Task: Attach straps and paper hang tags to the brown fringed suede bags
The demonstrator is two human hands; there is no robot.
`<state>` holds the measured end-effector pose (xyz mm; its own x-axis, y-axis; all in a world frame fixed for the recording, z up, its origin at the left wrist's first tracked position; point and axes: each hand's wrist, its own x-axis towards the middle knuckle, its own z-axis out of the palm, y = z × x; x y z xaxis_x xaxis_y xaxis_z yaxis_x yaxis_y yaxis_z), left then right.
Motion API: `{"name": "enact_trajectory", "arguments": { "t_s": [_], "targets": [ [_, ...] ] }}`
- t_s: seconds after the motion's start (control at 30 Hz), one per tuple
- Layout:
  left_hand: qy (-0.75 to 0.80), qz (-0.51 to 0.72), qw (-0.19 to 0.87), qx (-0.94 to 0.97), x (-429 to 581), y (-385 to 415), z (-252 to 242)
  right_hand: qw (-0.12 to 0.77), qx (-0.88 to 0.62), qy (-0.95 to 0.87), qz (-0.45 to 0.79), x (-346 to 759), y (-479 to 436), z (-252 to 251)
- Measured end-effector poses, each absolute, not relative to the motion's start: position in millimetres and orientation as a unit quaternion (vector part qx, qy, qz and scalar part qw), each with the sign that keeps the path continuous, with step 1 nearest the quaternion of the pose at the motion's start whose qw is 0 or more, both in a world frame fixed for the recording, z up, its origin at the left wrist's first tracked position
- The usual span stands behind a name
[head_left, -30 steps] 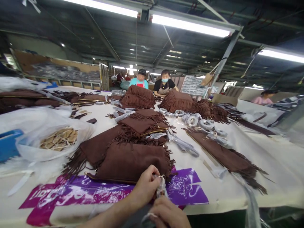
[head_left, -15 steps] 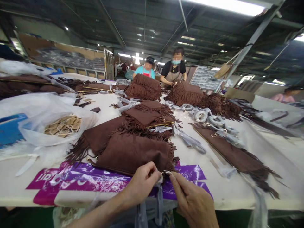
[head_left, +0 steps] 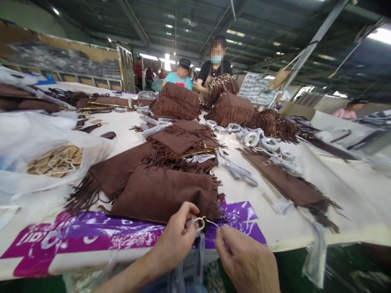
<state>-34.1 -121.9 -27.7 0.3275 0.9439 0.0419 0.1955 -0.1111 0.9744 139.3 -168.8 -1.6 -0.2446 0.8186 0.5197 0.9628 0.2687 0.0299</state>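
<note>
Plainly, left hand (head_left: 179,231), fingers (head_left: 190,207) gripping one ringed, wrapped strip (head_left: 200,249); right hand (head_left: 248,256), fingers pinching one white cord (head_left: 213,222).

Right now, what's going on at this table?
A person's left hand holds a metal ring and a plastic-wrapped strap; the right hand pinches a white string leading to the ring. A brown fringed bag lies just beyond, partly on purple plastic. Opposite, a co-worker stands behind piled fringed bags.

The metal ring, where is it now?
The metal ring is at the head view's lower centre, between the left hand and right hand, nearer the left.
</note>
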Motion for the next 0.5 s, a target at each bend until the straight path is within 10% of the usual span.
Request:
{"name": "enact_trajectory", "arguments": {
  "t_s": [0.5],
  "targets": [
    [0.449, 0.321, 0.468, 0.691, -32, -127, -9, 0.210, -0.554, -0.797, -0.119, 138, -160, -8]
  ]
}}
